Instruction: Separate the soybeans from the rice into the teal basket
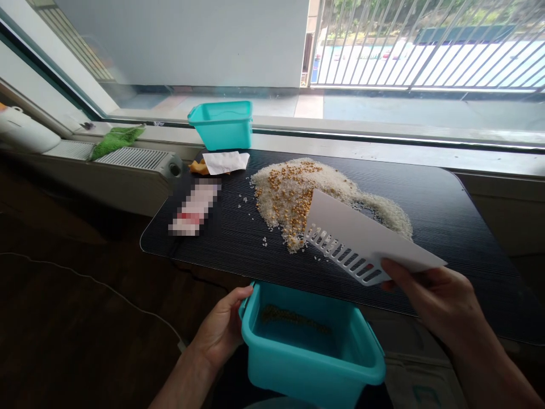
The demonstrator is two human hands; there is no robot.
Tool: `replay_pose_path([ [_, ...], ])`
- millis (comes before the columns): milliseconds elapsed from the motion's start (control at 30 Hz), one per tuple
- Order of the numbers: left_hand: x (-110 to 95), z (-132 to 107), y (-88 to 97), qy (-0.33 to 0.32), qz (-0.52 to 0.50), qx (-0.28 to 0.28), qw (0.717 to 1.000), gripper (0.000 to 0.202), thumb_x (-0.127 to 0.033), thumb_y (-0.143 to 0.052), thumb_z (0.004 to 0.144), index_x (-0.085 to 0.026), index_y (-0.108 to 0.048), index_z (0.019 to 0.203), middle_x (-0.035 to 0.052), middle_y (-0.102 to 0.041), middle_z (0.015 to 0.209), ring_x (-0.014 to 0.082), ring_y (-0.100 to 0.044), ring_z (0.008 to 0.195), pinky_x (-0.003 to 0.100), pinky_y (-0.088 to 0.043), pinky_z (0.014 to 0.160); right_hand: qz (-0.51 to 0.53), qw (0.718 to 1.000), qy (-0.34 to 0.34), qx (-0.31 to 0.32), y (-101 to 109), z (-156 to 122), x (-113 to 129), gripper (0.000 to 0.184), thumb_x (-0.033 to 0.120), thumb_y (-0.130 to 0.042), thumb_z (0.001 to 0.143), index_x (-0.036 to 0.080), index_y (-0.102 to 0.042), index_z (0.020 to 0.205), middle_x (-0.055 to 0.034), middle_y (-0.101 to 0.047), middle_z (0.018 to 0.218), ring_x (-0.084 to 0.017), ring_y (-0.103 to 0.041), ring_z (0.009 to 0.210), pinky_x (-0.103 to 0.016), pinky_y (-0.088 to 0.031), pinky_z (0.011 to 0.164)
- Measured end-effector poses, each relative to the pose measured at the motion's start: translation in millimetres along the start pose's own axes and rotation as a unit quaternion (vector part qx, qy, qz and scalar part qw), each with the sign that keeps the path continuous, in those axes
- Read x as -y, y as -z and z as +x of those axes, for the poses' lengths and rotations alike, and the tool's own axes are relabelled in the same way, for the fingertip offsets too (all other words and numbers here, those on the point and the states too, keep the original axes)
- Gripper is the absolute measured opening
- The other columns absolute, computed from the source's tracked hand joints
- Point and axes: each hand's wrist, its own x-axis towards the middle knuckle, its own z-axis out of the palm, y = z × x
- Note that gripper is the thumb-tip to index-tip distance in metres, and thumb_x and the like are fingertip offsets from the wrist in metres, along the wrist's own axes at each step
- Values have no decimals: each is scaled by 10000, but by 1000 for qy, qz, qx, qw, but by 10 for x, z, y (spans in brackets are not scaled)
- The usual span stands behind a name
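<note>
My left hand (223, 325) is closed on the left rim of a turquoise plastic bin (306, 357), just below the table's front edge. A strip of small greenish grains (293, 318) lies on the bin's floor. My right hand (443, 295) pinches one end of a white slotted plastic panel (361, 233), tilted over the table. Its far end reaches the front of a heap of white rice (332, 176) mixed with yellow kernels (293, 199). A pale greenish patch of grains (392, 215) forms the heap's right side.
A second turquoise bin (223, 126) stands at the back by the window. Near it on the black table (230, 227) are a white paper (225, 162) and a blurred-out pinkish item (196, 209). A green cloth (117, 141) lies on the radiator (136, 159); a white cable (106, 288) runs below.
</note>
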Motion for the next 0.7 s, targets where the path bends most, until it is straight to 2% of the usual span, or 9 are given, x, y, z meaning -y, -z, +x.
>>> replay_pose_path([
  [100,0,-8,-5,4,0,-6,1000,111,-136,-549,811,-106,-645,764,69,-719,672,187,-685,658,316,-550,730,22,999,18,15,-12,-15,-5,193,435,-714,593,251,-684,543,21,-688,508,-193,-634,484,-282,-502,440],
  [233,0,-26,-19,7,1,-15,1000,125,-129,-542,814,-95,-660,792,67,-719,666,181,-683,641,310,-551,724,35,999,19,17,25,-42,2,187,432,-718,597,260,-680,532,19,-694,521,-192,-644,498,-274,-510,449],
  [333,-2,-30,-26,6,0,-13,1000,134,-125,-540,814,-89,-669,807,65,-720,665,176,-680,629,306,-552,716,20,999,16,31,47,-37,-14,201,430,-715,605,253,-676,518,13,-692,522,-194,-646,508,-274,-513,462],
  [467,-4,-29,-33,-2,2,-14,1000,137,-128,-543,812,-88,-672,788,63,-719,654,167,-672,606,293,-552,693,25,996,12,83,49,-36,-37,189,427,-730,576,245,-700,534,0,-715,564,-211,-659,533,-283,-527,470],
  [633,-9,-35,-43,5,1,-15,1000,150,-127,-539,816,-94,-667,746,58,-711,627,153,-660,571,276,-549,659,48,996,-15,72,97,-72,-30,128,379,-742,573,269,-702,520,15,-711,551,-215,-679,561,-269,-558,505],
  [700,-11,-34,-40,9,1,-17,1000,160,-127,-528,823,-90,-666,751,61,-710,626,156,-659,568,281,-548,656,36,994,-13,103,149,-66,-53,148,391,-747,575,259,-707,520,2,-719,563,-226,-683,556,-272,-562,491],
])
